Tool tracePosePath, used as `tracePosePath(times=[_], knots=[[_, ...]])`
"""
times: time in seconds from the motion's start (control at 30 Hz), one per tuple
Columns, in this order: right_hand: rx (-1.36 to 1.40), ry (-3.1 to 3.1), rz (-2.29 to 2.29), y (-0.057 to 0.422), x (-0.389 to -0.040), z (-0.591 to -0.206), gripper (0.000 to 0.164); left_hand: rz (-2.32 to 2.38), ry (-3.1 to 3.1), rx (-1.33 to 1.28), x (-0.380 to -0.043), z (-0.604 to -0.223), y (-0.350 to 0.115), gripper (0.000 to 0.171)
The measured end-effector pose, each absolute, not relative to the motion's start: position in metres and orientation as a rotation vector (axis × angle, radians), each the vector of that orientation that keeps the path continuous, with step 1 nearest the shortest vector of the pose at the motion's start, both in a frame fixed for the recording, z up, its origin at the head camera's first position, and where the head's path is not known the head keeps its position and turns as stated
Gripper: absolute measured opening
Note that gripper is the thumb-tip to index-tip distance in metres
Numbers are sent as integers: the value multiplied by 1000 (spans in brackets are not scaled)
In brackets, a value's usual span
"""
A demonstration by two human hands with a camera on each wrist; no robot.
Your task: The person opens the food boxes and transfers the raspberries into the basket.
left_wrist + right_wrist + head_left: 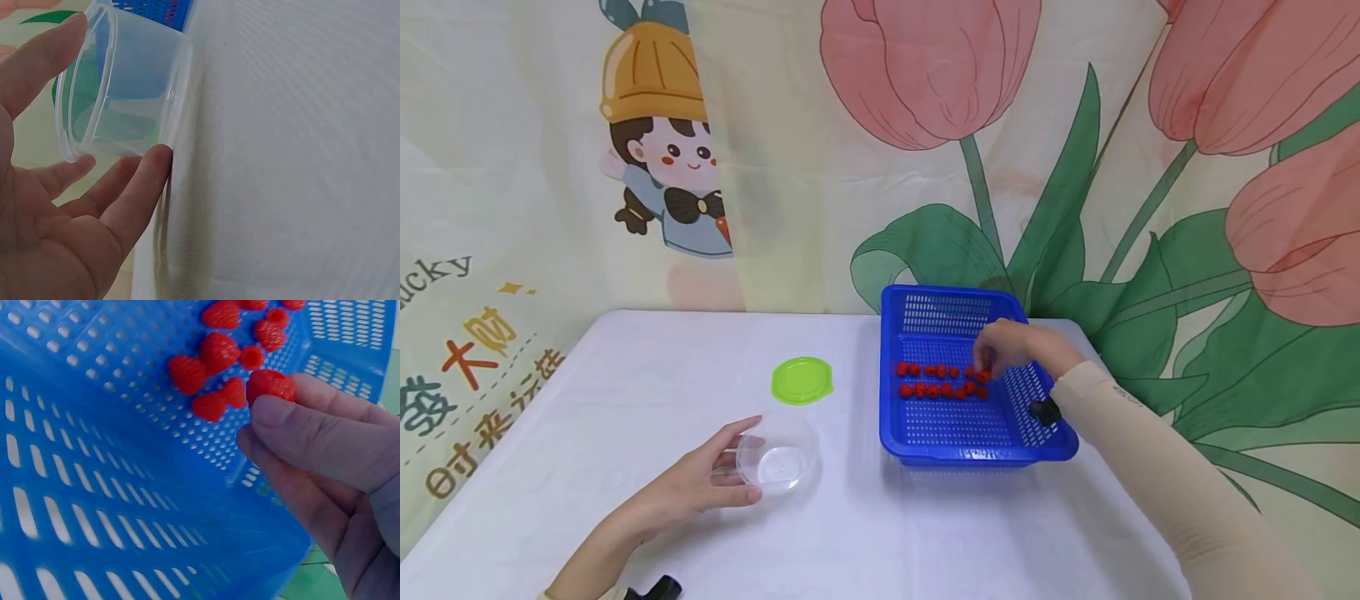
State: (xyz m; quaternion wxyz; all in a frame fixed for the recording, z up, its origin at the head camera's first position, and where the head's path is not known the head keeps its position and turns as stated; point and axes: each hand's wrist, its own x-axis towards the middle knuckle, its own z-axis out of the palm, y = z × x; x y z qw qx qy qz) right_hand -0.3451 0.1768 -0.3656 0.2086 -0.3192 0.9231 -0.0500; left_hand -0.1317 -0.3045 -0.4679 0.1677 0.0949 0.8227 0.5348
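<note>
A clear plastic tub (777,467) stands upright on the table with nothing in it. My left hand (696,479) holds it from the left, the thumb and fingers spread around its side; the left wrist view shows the thumb by the rim and a fingertip low near the base. Inside the blue basket (891,425), my right hand (1009,343) reaches over the right end of two rows of red raspberries (933,391). Between thumb and fingers it pinches one raspberry (269,385), close above the others in the right wrist view.
A light green lid (802,380) lies flat on the white-covered table (647,375), behind the tub and left of the basket. The basket's raised, slotted walls surround the raspberries. A printed cloth (782,167) with tulips and a cartoon figure hangs behind the table.
</note>
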Motion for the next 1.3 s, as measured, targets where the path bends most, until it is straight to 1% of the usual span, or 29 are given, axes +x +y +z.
tracePosePath(times=[0.27, 0.73, 1.0, 1.3], knots=[[-748, 2565, -116, 177, -347, -380, 21, 1511, 2347, 272, -133, -466, -304, 99], [-728, 2596, -22, 183, -352, -387, 19, 1525, 2351, 270, -134, -467, -306, 99], [-652, 2606, -22, 183, -349, -400, 22, 1536, 2327, 256, -132, -469, -306, 99], [-670, 2610, -27, 181, -346, -405, 25, 1542, 2326, 271, -131, -469, -305, 100]])
